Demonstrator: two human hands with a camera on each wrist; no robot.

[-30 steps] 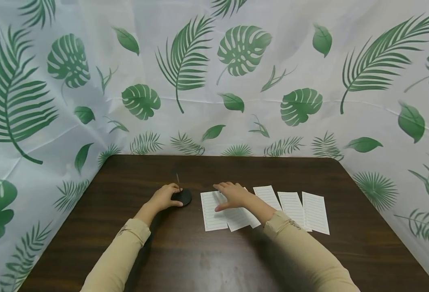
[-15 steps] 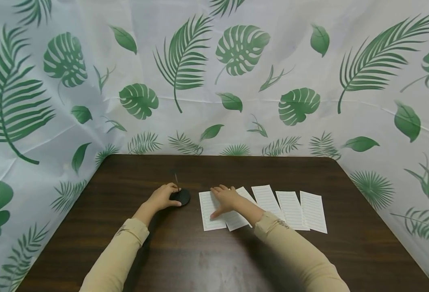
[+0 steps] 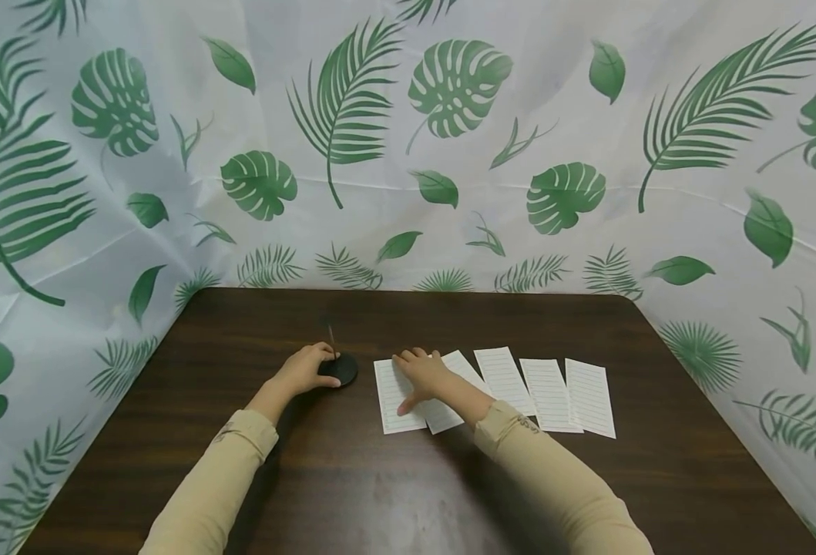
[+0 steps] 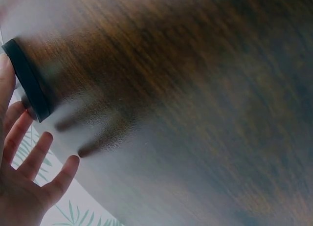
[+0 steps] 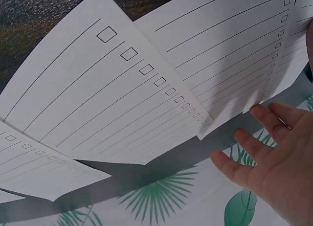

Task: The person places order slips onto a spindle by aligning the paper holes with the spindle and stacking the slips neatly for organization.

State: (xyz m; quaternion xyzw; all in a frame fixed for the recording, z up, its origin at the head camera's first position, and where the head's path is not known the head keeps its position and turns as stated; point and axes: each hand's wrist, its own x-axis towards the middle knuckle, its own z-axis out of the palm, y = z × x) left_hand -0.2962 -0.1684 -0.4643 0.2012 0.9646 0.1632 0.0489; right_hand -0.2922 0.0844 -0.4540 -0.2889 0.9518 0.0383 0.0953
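Observation:
My left hand (image 3: 301, 371) grips the round black base of a paper spike (image 3: 344, 372), thumb and forefinger at its edge; a thin upright pin rises from it. In the left wrist view the base (image 4: 28, 81) is seen edge-on between thumb and fingers, while the other fingers stick out free. My right hand (image 3: 427, 375), fingers spread, is over the leftmost lined paper sheet (image 3: 388, 397) and overlaps a second sheet (image 3: 442, 418) beside it. In the right wrist view the fingers of the right hand (image 5: 286, 162) are loosely extended beside lined sheets with checkbox columns (image 5: 112, 89).
Several more lined sheets (image 3: 505, 378) fan out to the right, their edges partly overlapping. Everything lies on a dark wooden table (image 3: 380, 493). Behind it hangs a white cloth with green leaf prints (image 3: 449, 85).
My right hand has moved left and lower, onto the leftmost sheet. The left hand keeps its grip on the paper spike. The head view has shifted slightly.

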